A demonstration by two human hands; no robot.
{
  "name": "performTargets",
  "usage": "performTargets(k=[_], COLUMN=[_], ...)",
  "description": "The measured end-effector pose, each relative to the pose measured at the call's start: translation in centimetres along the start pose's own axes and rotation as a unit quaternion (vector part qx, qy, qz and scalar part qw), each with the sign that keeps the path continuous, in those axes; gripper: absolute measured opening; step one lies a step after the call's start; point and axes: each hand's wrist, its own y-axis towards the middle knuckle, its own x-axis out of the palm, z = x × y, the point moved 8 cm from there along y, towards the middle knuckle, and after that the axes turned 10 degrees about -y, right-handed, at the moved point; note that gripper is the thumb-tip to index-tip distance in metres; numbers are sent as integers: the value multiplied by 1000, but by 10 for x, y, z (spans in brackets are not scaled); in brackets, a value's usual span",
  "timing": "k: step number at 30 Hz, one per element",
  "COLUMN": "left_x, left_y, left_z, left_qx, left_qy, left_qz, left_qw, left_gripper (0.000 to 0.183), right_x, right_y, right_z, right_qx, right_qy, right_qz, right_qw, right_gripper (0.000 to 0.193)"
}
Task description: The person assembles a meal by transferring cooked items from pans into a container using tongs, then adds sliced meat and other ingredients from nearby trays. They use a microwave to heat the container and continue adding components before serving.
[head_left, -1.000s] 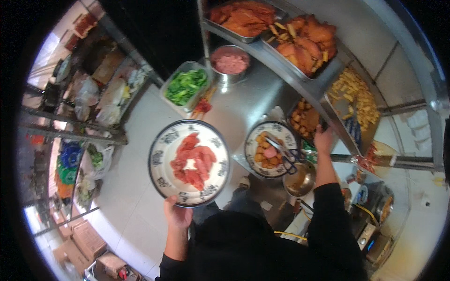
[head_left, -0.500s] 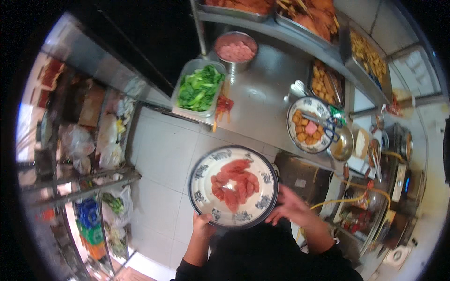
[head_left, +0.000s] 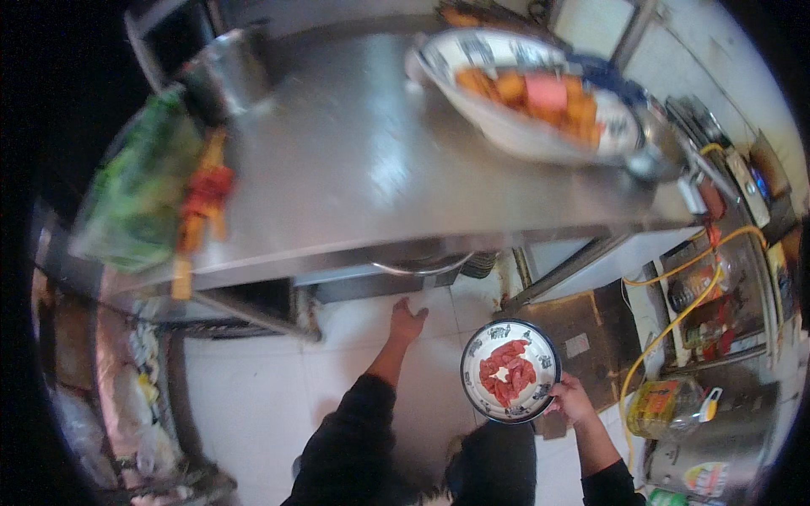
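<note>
My right hand [head_left: 574, 398] grips the rim of a white patterned bowl [head_left: 475, 381] with a dark edge, held low over the floor. Reddish raw meat pieces [head_left: 516, 386] lie inside it. Stretched forward below the front edge of the steel table [head_left: 329, 169], my left hand [head_left: 408, 321] is empty with its fingers apart. Nearest to it, on the shelf under the tabletop, is the round metal rim of a vessel [head_left: 422, 270], mostly hidden by the table.
On the table stand a container of green leafy vegetables [head_left: 139, 190], a metal pot [head_left: 228, 72] and a patterned bowl [head_left: 506, 131] of browned cubes with a pink piece. A yellow hose [head_left: 645, 358] runs beside an oil jug [head_left: 666, 407] at the right.
My left hand has let go of the meat bowl and reached forward under the table edge. My right hand now holds the bowl, lower and farther right. The view has come closer to the table.
</note>
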Motion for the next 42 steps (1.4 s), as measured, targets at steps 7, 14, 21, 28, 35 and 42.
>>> performTargets(k=[7,14,21,28,35,42], left_x=[102,98,113,-8,-69,-59], left_y=[85,-21,-128,-387,-402,-383], left_z=[-70,0,-25,-241,-239,-194], left_qx=[92,220,188,106,97,74], left_qy=[-254,-172,-169,-481,-405,-423], left_qz=[8,240,185,548,497,495], left_qw=[963,930,950,676,761,755], left_gripper=[62,64,46,48,52,47], right_x=[-26,-51,-61,109,306,337], right_y=[132,168,193,264,376,402], right_z=[83,128,135,121,19,4], right_qx=[-47,-31,-43,-47,-122,-112], right_qy=[48,49,-7,94,91,161], right_qz=[-14,51,-10,-250,-145,-235], right_qw=[998,997,999,963,978,952], right_gripper=[35,34,38,34,26,41])
